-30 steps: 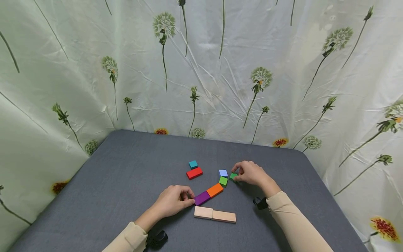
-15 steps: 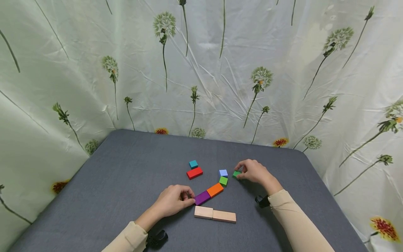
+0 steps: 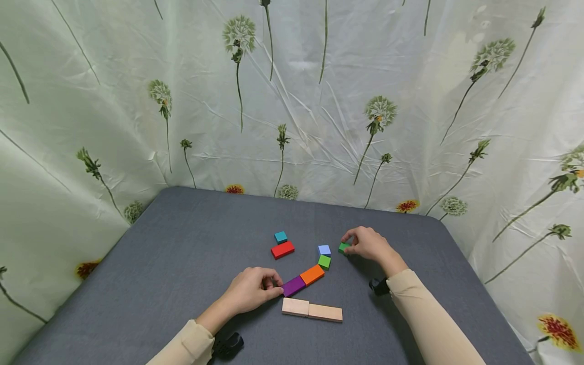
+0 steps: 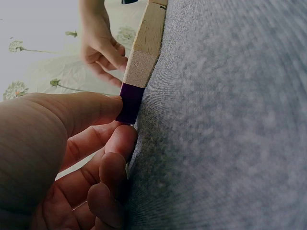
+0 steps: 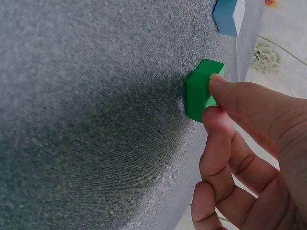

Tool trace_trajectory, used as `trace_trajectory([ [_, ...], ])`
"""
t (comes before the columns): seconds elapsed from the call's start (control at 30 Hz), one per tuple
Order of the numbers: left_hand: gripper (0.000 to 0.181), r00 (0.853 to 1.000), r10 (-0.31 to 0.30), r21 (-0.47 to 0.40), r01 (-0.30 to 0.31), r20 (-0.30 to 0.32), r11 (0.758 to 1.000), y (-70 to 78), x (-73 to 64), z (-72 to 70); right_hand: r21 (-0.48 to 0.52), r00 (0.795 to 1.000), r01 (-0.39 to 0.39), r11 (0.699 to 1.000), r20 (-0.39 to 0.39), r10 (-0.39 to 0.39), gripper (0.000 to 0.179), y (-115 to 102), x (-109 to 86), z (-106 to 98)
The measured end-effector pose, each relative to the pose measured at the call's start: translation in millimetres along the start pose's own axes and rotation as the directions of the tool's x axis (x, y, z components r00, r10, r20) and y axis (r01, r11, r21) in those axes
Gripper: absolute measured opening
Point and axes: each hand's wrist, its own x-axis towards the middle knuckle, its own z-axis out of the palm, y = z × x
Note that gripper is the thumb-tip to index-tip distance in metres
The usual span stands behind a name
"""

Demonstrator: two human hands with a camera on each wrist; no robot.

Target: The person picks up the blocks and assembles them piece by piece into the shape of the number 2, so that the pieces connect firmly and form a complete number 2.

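Observation:
In the head view, my right hand [image 3: 370,244] holds a small green block [image 3: 343,248] at the right of the other blocks. The right wrist view shows thumb and index finger pinching this green block [image 5: 197,91] low at the grey surface. My left hand [image 3: 252,290] is at the near left end of a purple block [image 3: 294,286]. In the left wrist view, the thumb touches the purple block [image 4: 130,103] and a curled finger meets its lower corner. An orange block [image 3: 312,275] continues the purple one. Beyond lie a light green block [image 3: 324,261] and a light blue block [image 3: 324,250].
A red block [image 3: 283,250] and a teal block [image 3: 280,237] lie farther back. Two plain wooden blocks, a left one [image 3: 295,306] and a right one [image 3: 326,313], lie end to end nearest the person. A flowered curtain [image 3: 310,101] hangs behind the grey table [image 3: 205,228].
My right hand has moved the green block away from the light green and light blue blocks, to the right and slightly farther back. The left hand stays in place at the purple block.

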Motion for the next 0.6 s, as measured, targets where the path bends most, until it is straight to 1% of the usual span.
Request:
trace_trajectory([
  [0.27, 0.007, 1.000, -0.014, 0.001, 0.014, 0.004, 1.000, 0.7, -0.4, 0.6, 0.005, 1.000, -0.025, 1.000, 0.003, 0.025, 0.026, -1, 7.4, -1],
  [0.6, 0.007, 1.000, -0.018, 0.009, 0.018, 0.000, 1.000, -0.8, 0.6, 0.7, -0.006, 0.999, -0.049, 0.999, 0.004, 0.049, 0.028, -4, 17.4, -6],
])
